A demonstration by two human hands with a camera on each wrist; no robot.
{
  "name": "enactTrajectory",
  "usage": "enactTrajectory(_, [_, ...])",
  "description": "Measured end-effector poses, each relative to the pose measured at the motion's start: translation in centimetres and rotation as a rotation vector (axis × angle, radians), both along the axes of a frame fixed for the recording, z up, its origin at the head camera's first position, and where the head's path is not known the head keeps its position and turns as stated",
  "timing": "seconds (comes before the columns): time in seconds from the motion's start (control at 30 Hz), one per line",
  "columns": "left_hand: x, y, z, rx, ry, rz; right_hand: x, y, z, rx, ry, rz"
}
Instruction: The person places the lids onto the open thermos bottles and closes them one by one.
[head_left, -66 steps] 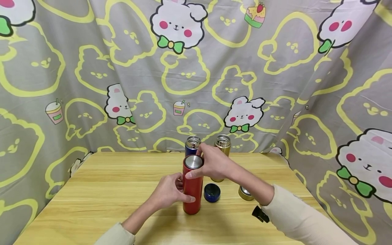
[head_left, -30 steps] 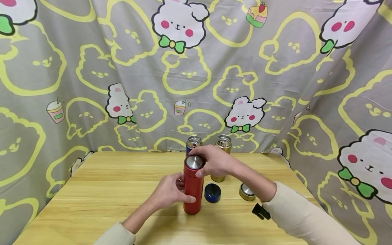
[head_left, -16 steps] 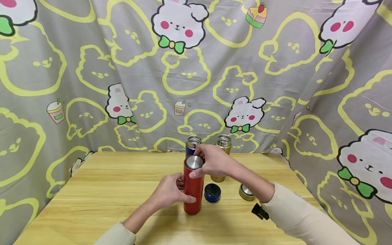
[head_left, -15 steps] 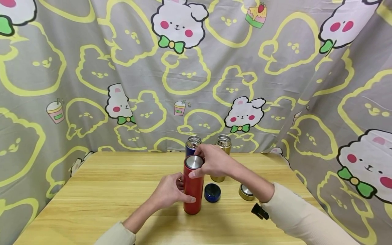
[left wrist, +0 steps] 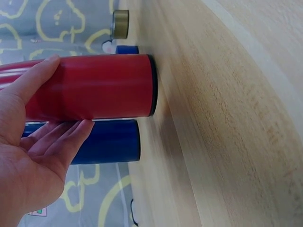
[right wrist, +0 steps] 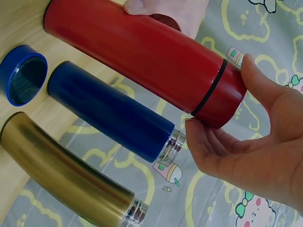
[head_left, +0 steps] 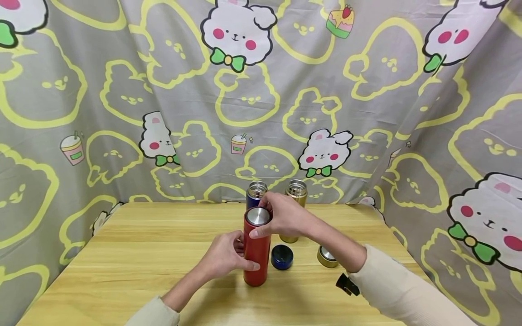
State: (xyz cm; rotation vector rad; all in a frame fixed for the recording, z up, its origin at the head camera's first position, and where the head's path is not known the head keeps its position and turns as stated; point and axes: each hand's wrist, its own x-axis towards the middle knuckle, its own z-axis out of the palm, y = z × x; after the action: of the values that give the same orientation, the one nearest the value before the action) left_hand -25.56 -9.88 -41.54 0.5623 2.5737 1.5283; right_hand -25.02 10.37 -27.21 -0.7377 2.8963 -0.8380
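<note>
A red thermos flask [head_left: 258, 253] stands upright on the wooden table. My left hand [head_left: 224, 256] grips its lower body, thumb on the near side and fingers around the far side. Up at the top, the right hand [head_left: 285, 217] pinches the red lid [right wrist: 222, 99] between thumb and fingers; the lid has a brushed steel top. In the right wrist view a black ring shows between lid and body. Behind stand a blue flask [right wrist: 111, 111] and a gold flask [right wrist: 66, 175], both without lids, their steel necks bare.
A blue lid [head_left: 282, 257] lies on the table [head_left: 163, 244] just right of the red flask. Farther right is a gold lid [head_left: 327, 257], partly hidden by the right forearm. A patterned curtain [head_left: 187, 99] surrounds the table's back and sides.
Over the last second the right hand has turned on the red lid, its thumb swinging left and its fingers drawing back to the right. The left hand and the flask have stayed put.
</note>
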Motion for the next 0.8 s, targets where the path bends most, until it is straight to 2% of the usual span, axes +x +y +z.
enactTrajectory(0.17, [0.0,0.0,-0.1,0.004,0.008,0.003,0.0,0.1,0.4,0.019,-0.066,0.039])
enactTrajectory(0.33, [0.0,0.0,0.0,0.006,0.001,0.0,0.1,0.1,1.1,0.044,-0.093,0.079])
enactTrajectory(0.57, [0.0,0.0,-0.1,0.004,0.001,0.004,0.2,0.1,1.2,0.058,-0.049,0.129])
enactTrajectory(0.8, [0.0,0.0,-0.1,-0.001,0.005,0.013,0.3,0.0,0.7,0.034,0.016,0.119])
